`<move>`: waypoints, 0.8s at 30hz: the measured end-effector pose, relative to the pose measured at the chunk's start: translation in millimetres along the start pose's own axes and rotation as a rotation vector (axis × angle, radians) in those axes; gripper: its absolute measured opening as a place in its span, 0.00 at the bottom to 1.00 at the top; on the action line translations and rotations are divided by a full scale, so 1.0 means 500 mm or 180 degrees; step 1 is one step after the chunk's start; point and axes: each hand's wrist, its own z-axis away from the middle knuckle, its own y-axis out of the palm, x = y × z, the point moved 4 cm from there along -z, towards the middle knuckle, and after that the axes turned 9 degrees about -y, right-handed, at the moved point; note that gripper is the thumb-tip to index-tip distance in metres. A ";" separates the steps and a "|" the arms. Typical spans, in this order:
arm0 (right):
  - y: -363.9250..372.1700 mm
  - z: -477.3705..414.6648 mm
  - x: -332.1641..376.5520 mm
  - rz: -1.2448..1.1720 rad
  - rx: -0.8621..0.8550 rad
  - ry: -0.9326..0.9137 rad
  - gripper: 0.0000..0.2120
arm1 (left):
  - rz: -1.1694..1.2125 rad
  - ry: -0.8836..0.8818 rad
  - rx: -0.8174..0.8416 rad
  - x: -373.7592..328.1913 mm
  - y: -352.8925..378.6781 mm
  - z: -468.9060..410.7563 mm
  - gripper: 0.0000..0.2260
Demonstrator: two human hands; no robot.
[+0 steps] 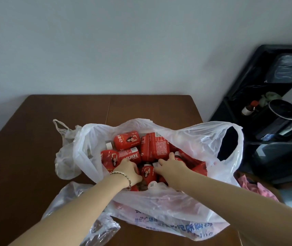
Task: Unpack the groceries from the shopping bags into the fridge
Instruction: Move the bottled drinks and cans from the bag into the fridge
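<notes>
Your left hand (129,170) curls down among, and your right hand (172,167) rests spread-fingered on, the glossy red-sleeved juice bottles (126,142) heaped in the thin, crinkled white plastic bag (203,139) on your brown wooden table (53,107); whether the left actually holds one can't be told.

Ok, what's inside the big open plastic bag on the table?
The plastic bag holds red-labelled juice bottles, piled loosely at mixed angles. Anything beneath that top layer is covered and cannot be seen.

Both forearms reach forward, converging. The left hand (129,170) curls its fingers downward; the right hand (172,167) lies palm-down, fingers spread.
</notes>
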 end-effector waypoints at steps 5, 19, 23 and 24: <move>-0.003 0.043 -0.028 -0.0564 -0.0649 -0.0121 0.28 | -0.0461 -0.0073 -0.0119 -0.004 0.010 0.015 0.11; -0.005 0.157 -0.027 -0.3094 -0.2828 0.0012 0.17 | 0.3901 -0.1653 0.2046 -0.090 0.012 0.018 0.34; -0.042 0.184 0.012 -0.2508 -0.2971 -0.1002 0.17 | 0.3296 -0.1346 0.2021 -0.099 -0.009 0.036 0.29; -0.049 0.188 0.018 -0.2499 -0.2895 -0.1158 0.17 | 0.3079 -0.1187 0.1857 -0.099 -0.021 0.045 0.21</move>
